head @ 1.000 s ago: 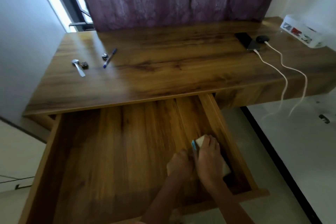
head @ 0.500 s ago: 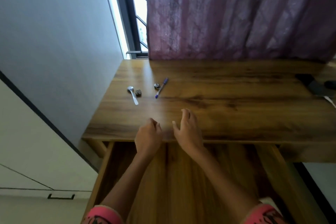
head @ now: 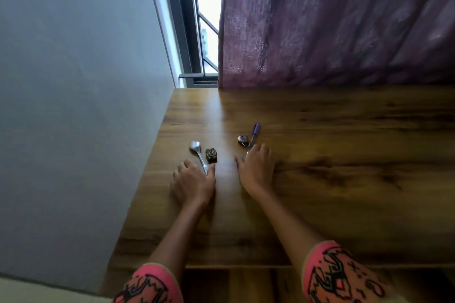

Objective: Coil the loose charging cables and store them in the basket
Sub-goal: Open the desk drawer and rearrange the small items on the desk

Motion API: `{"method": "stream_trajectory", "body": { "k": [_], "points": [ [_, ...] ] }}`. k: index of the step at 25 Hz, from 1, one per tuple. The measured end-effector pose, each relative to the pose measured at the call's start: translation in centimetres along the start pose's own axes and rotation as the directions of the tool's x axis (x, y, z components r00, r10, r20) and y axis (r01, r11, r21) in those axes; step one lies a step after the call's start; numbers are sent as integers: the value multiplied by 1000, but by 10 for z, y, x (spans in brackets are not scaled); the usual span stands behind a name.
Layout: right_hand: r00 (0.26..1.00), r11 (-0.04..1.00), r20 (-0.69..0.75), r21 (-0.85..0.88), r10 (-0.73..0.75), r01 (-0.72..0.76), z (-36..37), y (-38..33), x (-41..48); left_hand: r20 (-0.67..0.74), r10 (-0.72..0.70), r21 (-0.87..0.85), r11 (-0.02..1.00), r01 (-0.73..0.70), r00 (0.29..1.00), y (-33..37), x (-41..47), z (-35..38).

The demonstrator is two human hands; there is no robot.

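No charging cable and no basket show in the head view. My left hand lies on the wooden desk at its left end, fingers curled, thumb and forefinger pinching the handle end of a metal spoon. My right hand rests flat on the desk a little to the right. Its fingertips touch the near end of a purple pen.
A small dark carved piece sits beside the spoon. A small round metal thing lies left of the pen. A grey wall borders the desk on the left, with a purple curtain and a window behind. The open drawer shows below the desk edge.
My view swung from the open drawer to the desk's left end. Both hands left the drawer and reached forward to the spoon and pen. The white cables and phone went out of view.
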State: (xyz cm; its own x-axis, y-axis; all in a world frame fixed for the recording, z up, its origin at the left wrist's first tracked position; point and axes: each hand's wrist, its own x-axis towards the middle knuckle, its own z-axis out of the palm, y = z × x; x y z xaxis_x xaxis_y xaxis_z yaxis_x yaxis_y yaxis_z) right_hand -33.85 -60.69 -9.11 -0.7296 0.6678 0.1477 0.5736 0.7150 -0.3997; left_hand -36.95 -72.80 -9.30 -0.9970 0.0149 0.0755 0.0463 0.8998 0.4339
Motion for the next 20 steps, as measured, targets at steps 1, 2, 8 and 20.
{"method": "stream_trajectory", "body": {
  "k": [1, 2, 8, 20],
  "points": [
    [1000, 1000, -10, 2, 24, -24, 3, 0, 5, -32, 17, 24, 1000, -17, 999, -1, 2, 6],
    [999, 999, -4, 13, 39, -39, 4, 0, 10, -70, 40, 42, 998, -37, 997, -2, 2, 9],
    [981, 995, 170, -49, 98, -91, -1, 4, 20, -119, 49, 54, 998, -43, 992, -3, -3, 14],
    [982, 840, 188, 527, 30, -126, -50, 70, -86, 55, 17, -187, 982, -7, 998, -5, -79, -31]
  ]
}}
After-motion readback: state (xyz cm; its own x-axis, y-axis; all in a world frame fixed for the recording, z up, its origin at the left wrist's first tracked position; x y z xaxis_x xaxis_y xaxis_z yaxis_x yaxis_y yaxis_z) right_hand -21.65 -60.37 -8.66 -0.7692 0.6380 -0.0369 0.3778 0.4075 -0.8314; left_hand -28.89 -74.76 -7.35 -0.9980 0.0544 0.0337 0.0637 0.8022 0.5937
